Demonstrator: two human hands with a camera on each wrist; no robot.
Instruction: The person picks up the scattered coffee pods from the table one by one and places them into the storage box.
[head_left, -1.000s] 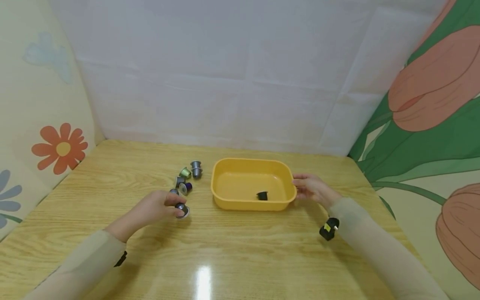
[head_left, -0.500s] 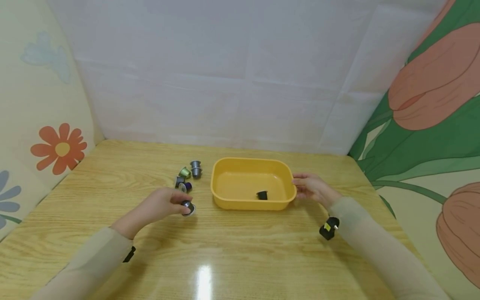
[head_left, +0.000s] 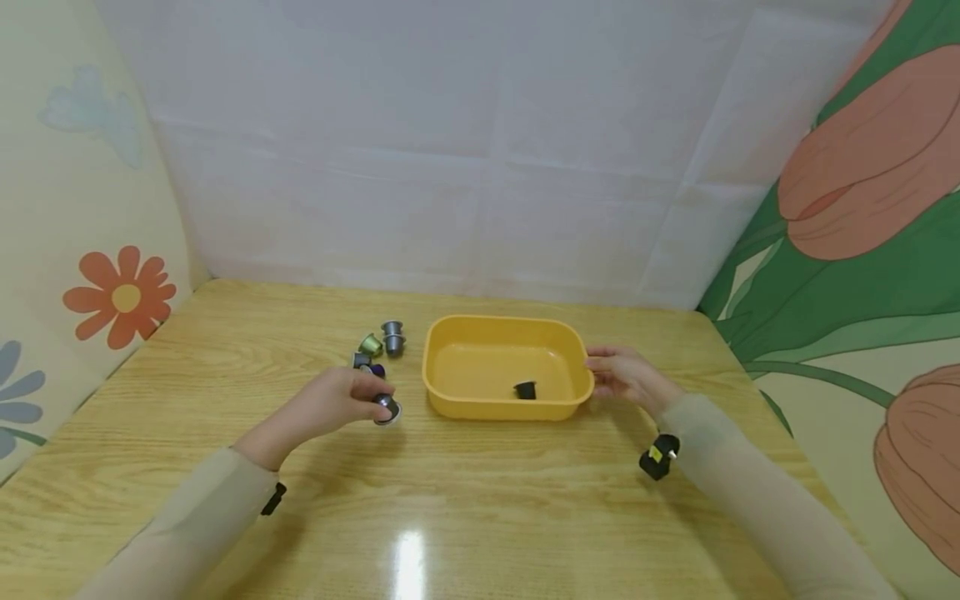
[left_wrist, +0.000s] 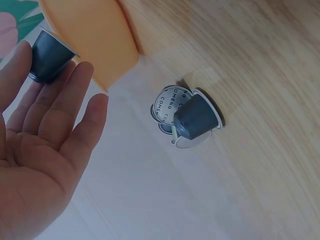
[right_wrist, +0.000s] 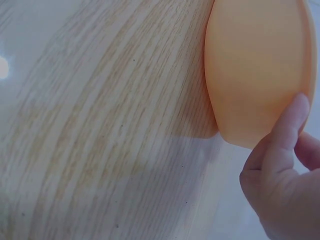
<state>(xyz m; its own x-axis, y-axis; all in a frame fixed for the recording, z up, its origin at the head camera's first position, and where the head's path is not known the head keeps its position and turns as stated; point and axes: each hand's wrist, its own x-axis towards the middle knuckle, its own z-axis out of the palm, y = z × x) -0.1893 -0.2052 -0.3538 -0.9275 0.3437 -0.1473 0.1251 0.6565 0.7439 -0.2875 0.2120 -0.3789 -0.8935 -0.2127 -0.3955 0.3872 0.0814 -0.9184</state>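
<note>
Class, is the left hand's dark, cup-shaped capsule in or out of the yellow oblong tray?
Out: the left hand pinches the dark, cup-shaped capsule over the wood-grain table, beside the yellow oblong tray.

White backdrop [head_left: 480,150]; flowered walls [head_left: 870,167]; wood-grain table [head_left: 525,508]

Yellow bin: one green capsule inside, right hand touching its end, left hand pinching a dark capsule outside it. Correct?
No: the yellow bin holds one black capsule, not green; the head view shows it. The rest stands: right hand touching the bin's end, left hand pinching a dark capsule outside it.
</note>
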